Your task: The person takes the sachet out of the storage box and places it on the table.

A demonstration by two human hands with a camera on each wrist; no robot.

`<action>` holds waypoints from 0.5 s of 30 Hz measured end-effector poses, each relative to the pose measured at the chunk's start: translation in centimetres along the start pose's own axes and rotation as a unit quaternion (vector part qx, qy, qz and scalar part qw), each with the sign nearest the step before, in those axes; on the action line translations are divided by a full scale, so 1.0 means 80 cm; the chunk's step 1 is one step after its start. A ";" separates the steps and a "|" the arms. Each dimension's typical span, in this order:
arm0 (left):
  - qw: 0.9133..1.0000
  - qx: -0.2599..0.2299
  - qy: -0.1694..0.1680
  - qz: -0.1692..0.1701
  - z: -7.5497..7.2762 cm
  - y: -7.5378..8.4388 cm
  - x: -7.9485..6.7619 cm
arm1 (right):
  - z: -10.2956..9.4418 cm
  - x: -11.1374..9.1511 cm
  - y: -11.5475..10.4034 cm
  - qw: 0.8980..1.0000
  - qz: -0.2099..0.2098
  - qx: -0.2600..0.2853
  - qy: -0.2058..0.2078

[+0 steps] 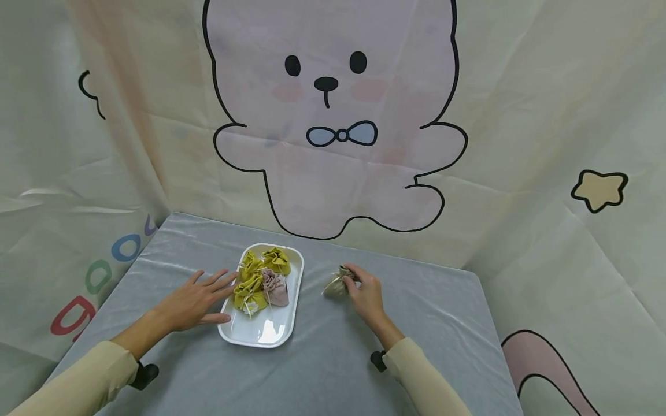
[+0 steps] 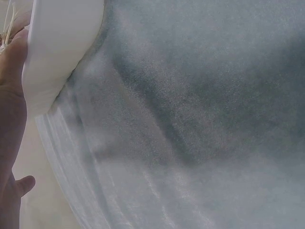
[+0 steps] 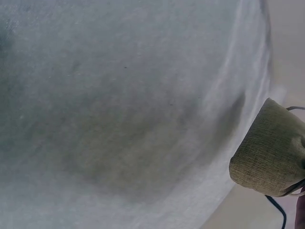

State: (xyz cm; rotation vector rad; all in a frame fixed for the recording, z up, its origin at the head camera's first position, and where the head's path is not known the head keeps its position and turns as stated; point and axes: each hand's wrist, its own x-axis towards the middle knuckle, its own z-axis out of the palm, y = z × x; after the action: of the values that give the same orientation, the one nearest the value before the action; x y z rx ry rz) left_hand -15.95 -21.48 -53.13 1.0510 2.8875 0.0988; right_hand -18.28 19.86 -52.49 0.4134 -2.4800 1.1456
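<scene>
Right of the tray [image 1: 247, 333] — right hand [image 1: 367, 293] pinching khaki pouch [image 1: 337, 288]; left hand [image 1: 191, 303] spread at tray's left.

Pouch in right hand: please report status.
Right hand pinching olive pouch beside tray. Left hand spread at tray's left rim. Grey cloth between pouch and tray; no obstacle seen.

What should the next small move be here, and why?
Probably the right hand should carry the khaki pouch leftward and lower it into the bare near end of the white tray. That hand holds it right of the tray, while the yellow pouches and pink pouch sit farther back inside, and the left hand is at the tray's left edge.
</scene>
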 end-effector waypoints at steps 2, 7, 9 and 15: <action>1.000 0.001 0.001 0.000 0.000 0.000 0.000 | 0.001 0.000 0.004 1.000 -0.001 -0.007 0.001; 1.000 0.004 0.008 0.003 0.002 0.000 -0.001 | 0.005 -0.002 0.012 1.000 0.009 -0.015 0.003; 1.000 0.004 0.012 0.005 0.003 0.000 -0.001 | 0.007 -0.003 0.015 1.000 0.014 -0.017 0.003; 1.000 0.004 0.016 0.005 0.003 0.001 -0.001 | 0.012 -0.004 0.020 0.999 0.027 -0.033 -0.013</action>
State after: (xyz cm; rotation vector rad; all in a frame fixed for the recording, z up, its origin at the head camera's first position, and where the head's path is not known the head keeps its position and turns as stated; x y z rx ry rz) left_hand -15.86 -21.47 -53.35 1.0741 2.9132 0.1060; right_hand -18.85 20.16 -54.23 0.3481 -2.5582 1.0823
